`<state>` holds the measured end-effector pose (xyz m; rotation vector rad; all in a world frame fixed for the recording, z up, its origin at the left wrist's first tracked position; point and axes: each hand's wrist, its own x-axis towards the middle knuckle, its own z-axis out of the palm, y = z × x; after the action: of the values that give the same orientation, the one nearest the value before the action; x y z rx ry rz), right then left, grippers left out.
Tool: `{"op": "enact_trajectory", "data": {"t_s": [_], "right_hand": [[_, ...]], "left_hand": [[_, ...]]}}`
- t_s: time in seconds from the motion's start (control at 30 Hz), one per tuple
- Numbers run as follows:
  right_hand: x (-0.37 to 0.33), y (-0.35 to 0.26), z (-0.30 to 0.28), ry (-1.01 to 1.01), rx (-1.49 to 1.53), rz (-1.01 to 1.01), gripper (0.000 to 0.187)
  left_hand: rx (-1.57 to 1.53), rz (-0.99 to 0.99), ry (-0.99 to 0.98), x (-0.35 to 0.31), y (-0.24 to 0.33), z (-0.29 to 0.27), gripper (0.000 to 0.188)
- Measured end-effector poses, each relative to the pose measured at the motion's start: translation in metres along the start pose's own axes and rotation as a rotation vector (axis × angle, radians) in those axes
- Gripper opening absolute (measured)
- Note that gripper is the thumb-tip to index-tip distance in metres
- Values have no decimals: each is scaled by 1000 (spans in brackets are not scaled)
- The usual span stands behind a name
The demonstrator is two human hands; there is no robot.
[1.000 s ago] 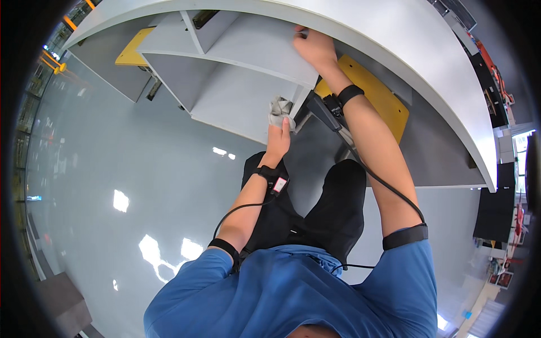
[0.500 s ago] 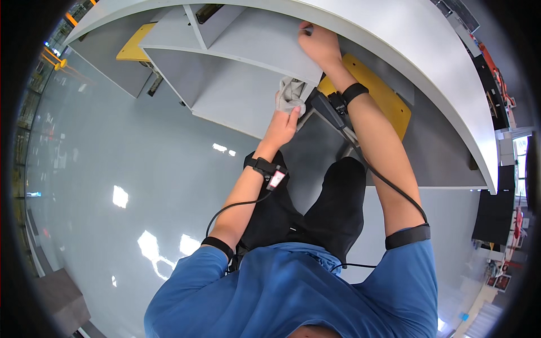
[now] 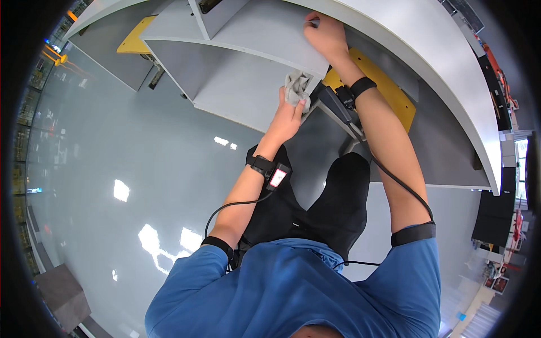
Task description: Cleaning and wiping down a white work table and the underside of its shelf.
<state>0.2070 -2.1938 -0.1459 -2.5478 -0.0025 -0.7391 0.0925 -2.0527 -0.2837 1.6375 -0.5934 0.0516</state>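
Note:
My left hand [image 3: 285, 119] is closed around a crumpled grey-beige cloth [image 3: 297, 88]. It presses the cloth against the right-hand side edge of a pale grey open cabinet [image 3: 225, 93]. My right hand [image 3: 328, 38] reaches higher, over the cabinet's upper shelf [image 3: 265, 31] near its right end. Its fingers are curled together, and a small greyish bit shows between them, too little of it to name. Black straps with small devices and cables sit on both wrists.
A curved white desk top [image 3: 445, 73] arches over the cabinet. Behind my right forearm is a yellow seat board [image 3: 389, 93] on a grey metal frame; another yellow board [image 3: 137, 36] is at the far left. Shiny grey floor [image 3: 141, 152] spreads left. A brown box [image 3: 62, 296] stands lower left.
The cloth in my left hand has shifted slightly up and right along the cabinet edge. My right hand has moved a little up and right, its fingers still curled.

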Motion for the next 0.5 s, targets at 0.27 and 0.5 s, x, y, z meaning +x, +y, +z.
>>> {"op": "enact_trajectory", "data": {"t_s": [0.27,0.5], "right_hand": [[4,2,4,9,-7,10,27],[2,-2,-1,3,-47,-14,27]], "left_hand": [[87,-12,-33,-10,-23,0,41],[142,30,-61,-6,-17,-7,41]]}}
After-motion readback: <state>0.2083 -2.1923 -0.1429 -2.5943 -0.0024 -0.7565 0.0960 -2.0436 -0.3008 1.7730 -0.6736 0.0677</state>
